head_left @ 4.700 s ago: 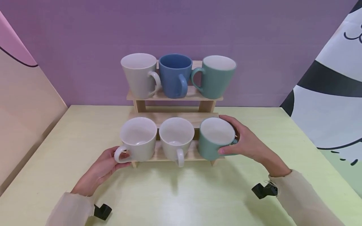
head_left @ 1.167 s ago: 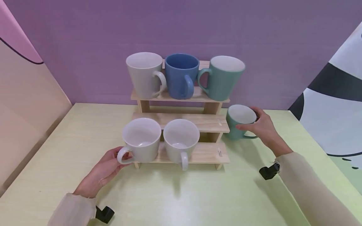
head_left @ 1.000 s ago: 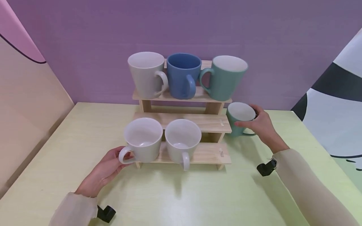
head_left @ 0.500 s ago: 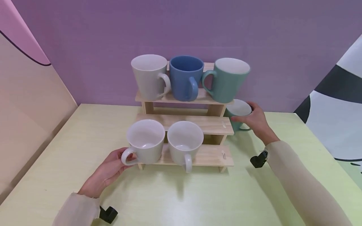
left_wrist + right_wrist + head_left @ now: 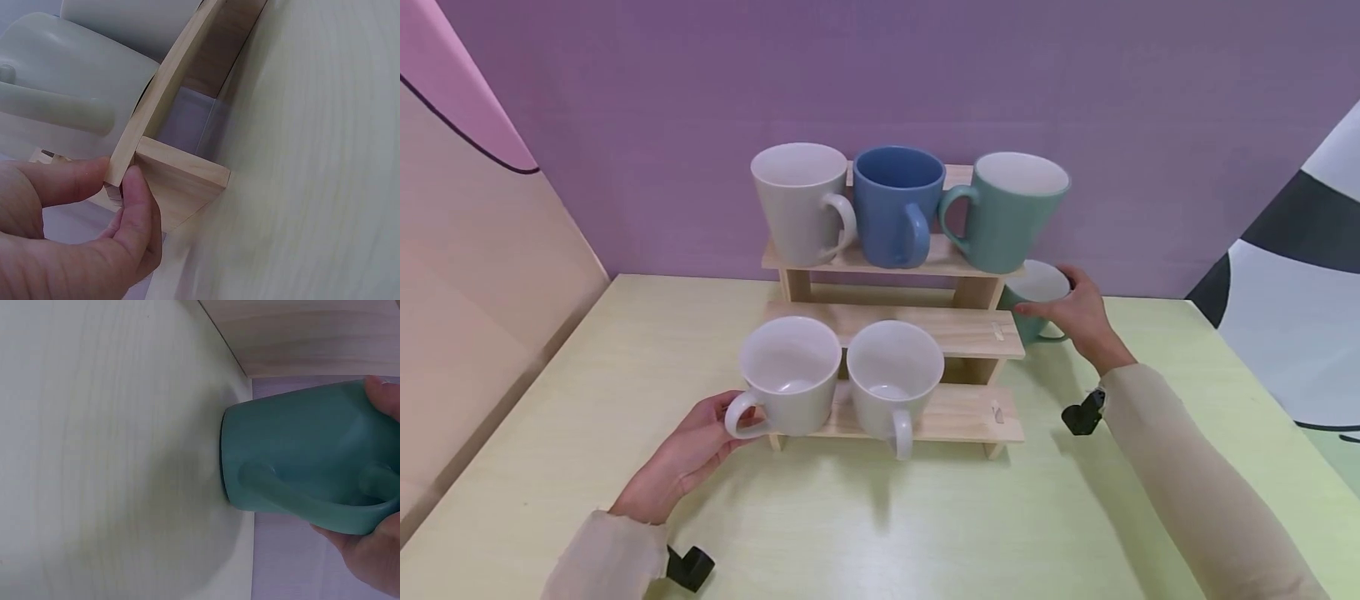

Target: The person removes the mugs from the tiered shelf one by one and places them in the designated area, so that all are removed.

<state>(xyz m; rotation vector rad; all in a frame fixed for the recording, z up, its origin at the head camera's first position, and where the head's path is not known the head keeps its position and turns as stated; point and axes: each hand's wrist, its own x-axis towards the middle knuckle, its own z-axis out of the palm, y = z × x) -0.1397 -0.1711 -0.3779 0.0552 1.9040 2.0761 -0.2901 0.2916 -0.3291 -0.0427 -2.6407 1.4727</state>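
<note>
In the head view my right hand (image 5: 1078,315) grips a green mug (image 5: 1036,283) near its rim, behind the right end of the wooden tiered rack (image 5: 917,327). The right wrist view has this green mug (image 5: 300,450) upright with its base close to the tabletop and its handle toward the wrist. My left hand (image 5: 696,446) is at the rack's front left corner. There, in the left wrist view, thumb and fingers pinch the end of the lowest shelf board (image 5: 134,140). Two white mugs (image 5: 790,375) stand on that lowest shelf, the leftmost with its handle over my left fingers.
On the top shelf stand a white mug (image 5: 797,204), a blue mug (image 5: 895,208) and another green mug (image 5: 1011,212). The middle shelf holds no mug. Behind the table (image 5: 850,533) rises a purple wall (image 5: 910,75).
The right hand took the green mug off the right of the lowest shelf, carried it right, then back beside and behind the rack. The left hand keeps its place at the corner.
</note>
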